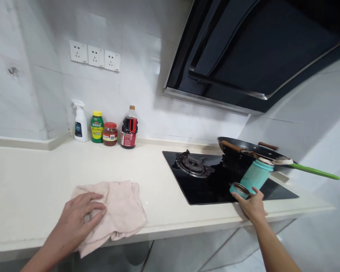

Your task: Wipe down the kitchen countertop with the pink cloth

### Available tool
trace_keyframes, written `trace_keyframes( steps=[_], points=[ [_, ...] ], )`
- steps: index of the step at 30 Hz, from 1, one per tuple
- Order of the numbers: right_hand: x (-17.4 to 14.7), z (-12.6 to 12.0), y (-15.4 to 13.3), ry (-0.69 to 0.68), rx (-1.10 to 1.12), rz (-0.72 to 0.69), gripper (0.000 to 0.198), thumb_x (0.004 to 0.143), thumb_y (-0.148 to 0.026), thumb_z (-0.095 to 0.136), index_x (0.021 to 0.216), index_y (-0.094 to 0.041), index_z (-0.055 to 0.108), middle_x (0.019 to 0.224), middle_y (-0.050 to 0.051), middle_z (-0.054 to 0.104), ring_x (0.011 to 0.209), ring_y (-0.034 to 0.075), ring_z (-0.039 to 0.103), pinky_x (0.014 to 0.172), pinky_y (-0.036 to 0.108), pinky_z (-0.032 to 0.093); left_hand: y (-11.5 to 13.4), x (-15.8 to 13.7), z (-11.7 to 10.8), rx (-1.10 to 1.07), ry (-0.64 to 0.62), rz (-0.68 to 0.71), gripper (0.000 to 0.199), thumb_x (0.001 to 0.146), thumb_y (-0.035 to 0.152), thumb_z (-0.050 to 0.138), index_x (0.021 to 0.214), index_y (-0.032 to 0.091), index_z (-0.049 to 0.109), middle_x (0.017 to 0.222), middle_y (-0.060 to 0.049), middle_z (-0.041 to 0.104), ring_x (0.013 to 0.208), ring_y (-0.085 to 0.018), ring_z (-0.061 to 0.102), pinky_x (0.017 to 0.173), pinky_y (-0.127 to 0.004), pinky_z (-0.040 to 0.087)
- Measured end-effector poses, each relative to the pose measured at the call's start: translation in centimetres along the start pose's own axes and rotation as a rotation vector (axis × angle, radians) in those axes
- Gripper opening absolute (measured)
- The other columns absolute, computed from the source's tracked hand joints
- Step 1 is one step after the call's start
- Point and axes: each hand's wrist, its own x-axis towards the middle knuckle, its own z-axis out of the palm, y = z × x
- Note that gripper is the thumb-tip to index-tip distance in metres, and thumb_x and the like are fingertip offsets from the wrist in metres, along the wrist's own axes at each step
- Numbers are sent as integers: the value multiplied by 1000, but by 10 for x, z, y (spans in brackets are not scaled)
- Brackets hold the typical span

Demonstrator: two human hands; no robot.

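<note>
My left hand [81, 215] lies on a pale pink cloth [124, 207], its fingers stretched out and a little apart. The cloth is spread on the counter, with one corner hanging over the front edge. Over at the cooktop, my right hand [252, 206] has its thumb and fingers round a small turquoise cup-shaped lid [240, 190], hollow side up. Just behind that lid a turquoise thermos bottle [257, 175] stands on the black glass. The bottle's lower part is partly hidden by the lid and my right hand.
A wok [232, 145] sits on the far burner of the cooktop [192, 190], with a green-handled utensil [314, 170] across it. The near burner [194, 166] is bare. Along the wall stand a spray bottle [81, 124], green bottle [96, 126], red-lidded jar [110, 134] and dark sauce bottle [129, 130]. A range hood [229, 56] overhangs.
</note>
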Motion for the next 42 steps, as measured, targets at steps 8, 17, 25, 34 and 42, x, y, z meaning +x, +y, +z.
trace_keyframes(
  steps=[8, 17, 25, 34, 42],
  points=[
    [-31, -14, -22, 130, -8, -8, 125, 47, -87, 74, 146, -20, 40, 133, 21, 58, 128, 55, 41, 102, 77, 31, 12, -2, -4, 10, 2, -86, 43, 92, 55, 52, 122, 30, 71, 147, -8, 56, 137, -32, 49, 109, -51, 41],
    [-230, 39, -192, -497, 365, -774, 48, 101, -62, 42, 127, -25, 58, 139, 12, 52, 132, 31, 45, 116, 54, 31, 56, 16, 3, 40, -251, -89, 53, 97, 48, 46, 139, 20, 61, 161, -19, 38, 151, -41, 27, 118, -61, 26],
    [-335, 71, -248, -1000, 173, -1004, 59, 107, -60, 34, 160, -36, 23, 162, 2, 28, 147, 31, 25, 121, 58, 23, 86, 21, 20, -194, -389, 16, 78, 88, 36, 55, 158, 9, 31, 164, -22, 28, 154, -35, 21, 125, -56, 20],
    [-235, 46, -133, -820, -66, -705, 70, 97, -73, 19, 136, -34, 62, 152, 1, 45, 145, 32, 32, 123, 61, 14, -75, -37, -55, 118, -125, -112, 47, 92, 51, 50, 129, 29, 67, 149, -12, 56, 140, -34, 48, 111, -55, 40],
    [-254, 93, -183, -848, -451, -702, 104, 86, -89, 26, 161, -17, 25, 163, 12, 18, 150, 38, 6, 120, 67, 8, -160, -64, -85, 301, 30, -320, 48, 90, 55, 48, 122, 29, 72, 138, -11, 65, 131, -33, 56, 103, -49, 45]
  ],
)
